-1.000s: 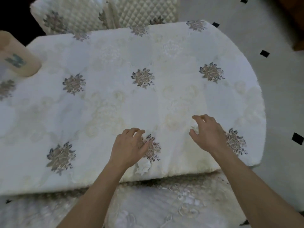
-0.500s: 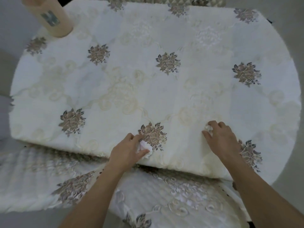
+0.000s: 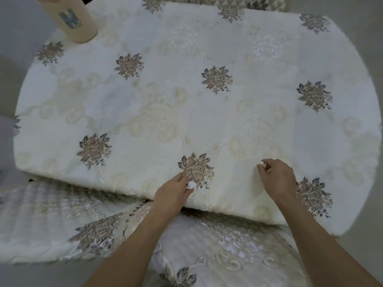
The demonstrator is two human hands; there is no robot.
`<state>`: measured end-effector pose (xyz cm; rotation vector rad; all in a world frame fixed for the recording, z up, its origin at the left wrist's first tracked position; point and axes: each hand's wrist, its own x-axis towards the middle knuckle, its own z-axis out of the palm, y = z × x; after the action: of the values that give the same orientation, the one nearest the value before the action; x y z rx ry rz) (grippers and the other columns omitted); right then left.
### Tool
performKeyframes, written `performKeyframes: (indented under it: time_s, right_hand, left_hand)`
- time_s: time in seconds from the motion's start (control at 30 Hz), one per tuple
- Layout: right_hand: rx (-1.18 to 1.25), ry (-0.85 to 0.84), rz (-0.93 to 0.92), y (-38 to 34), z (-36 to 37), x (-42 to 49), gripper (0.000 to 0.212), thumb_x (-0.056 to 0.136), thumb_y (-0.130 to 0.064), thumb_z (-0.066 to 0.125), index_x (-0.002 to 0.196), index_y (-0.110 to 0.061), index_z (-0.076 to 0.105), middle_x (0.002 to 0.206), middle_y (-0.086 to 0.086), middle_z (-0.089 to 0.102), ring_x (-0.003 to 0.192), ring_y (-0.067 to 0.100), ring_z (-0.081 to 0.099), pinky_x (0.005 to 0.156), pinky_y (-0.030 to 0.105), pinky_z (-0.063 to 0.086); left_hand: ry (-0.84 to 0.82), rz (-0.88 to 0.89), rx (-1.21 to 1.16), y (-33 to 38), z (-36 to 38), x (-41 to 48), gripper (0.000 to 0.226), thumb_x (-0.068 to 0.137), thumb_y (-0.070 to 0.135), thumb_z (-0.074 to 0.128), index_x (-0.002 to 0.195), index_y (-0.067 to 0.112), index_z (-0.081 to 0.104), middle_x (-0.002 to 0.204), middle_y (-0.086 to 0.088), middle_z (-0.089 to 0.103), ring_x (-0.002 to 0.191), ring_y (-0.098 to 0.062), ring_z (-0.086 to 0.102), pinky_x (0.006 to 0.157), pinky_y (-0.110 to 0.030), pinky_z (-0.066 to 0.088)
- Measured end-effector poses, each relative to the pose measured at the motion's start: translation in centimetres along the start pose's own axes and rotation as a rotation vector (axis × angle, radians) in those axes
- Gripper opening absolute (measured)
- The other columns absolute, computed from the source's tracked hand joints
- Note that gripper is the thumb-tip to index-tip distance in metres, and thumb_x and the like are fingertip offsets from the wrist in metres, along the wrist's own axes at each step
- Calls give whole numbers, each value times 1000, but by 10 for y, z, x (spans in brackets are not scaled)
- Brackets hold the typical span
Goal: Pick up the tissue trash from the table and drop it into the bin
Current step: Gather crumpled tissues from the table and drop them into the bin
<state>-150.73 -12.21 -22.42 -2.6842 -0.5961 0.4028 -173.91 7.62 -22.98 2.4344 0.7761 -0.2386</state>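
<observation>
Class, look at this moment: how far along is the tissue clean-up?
Done: the tablecloth shows no other loose tissue. In hand: the left hand pinches one crumpled tissue, the right hand a smaller tissue scrap. Left: dropping both into the bin, which is not in view.
</observation>
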Motion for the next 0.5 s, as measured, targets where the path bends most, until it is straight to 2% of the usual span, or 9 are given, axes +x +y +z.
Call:
performKeyframes:
  time_s: [0.2,0.27,0.37,0.5]
  right_hand:
    - [161,-26,-38,-25,-17,-21,17,98,-33,53,101,-21,66,87,-3,63,77,18,60,67,32,44]
    - [199,-7,-39,-36,-29,-29,15,98,-35,53,98,-25,64,82,-6,67,74,14,62,65,34,50]
    - [217,42,-57,-54,-48,-39,16,97,-36,54,98,-26,67,79,-8,69,71,10,63,64,33,51]
    - [235,144,-82,-81,-78,-49,17,95,-36,58,98,-26,71,72,-11,63,69,10,61,66,30,47]
  left_hand:
    - [78,31,-105,12,-19,8,40,93,49,42,114,18,55,101,-1,50,87,-26,58,66,-40,51]
    - [130,35,-152,21,-34,12,28,96,43,48,114,21,53,99,0,51,82,-24,57,65,-39,49]
    - [189,71,-218,37,-60,14,11,98,40,49,99,29,47,79,9,52,72,-18,55,61,-36,45]
    - [297,124,-287,58,-95,12,9,96,42,53,98,34,50,68,11,55,60,-12,55,57,-33,44]
